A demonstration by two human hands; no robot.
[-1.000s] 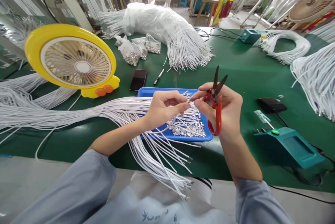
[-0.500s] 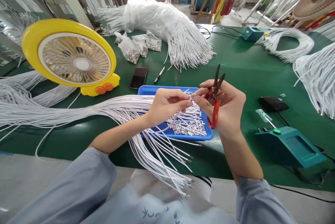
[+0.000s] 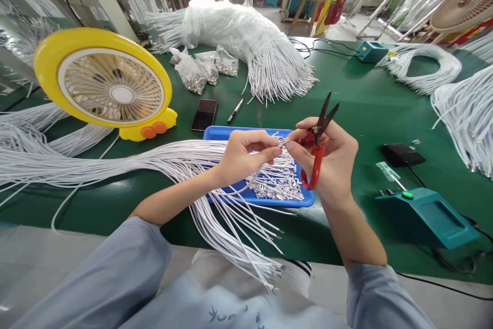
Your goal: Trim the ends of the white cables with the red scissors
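My left hand (image 3: 246, 157) pinches the end of a thin white wire above the blue tray (image 3: 215, 134). My right hand (image 3: 331, 157) is closed around red-handled scissors (image 3: 316, 149), whose dark blades point up and stand slightly apart; its thumb and forefinger meet the wire tip and a small metal piece beside my left fingertips. A thick bundle of white wires (image 3: 115, 159) runs from the left across the tray and hangs over the table's near edge. Small metal terminals (image 3: 277, 188) lie in the tray.
A yellow desk fan (image 3: 103, 85) stands at left. Behind the tray lie a phone (image 3: 204, 114), a pen (image 3: 234, 110) and bags of terminals (image 3: 196, 80). A teal device (image 3: 427, 213) and a black box (image 3: 402, 154) sit at right. More wire bundles (image 3: 269, 62) cover the green table (image 3: 358, 108).
The scissor blades have opened a little and tilted to the right. Both hands stay pinched together over the tray, almost where they were.
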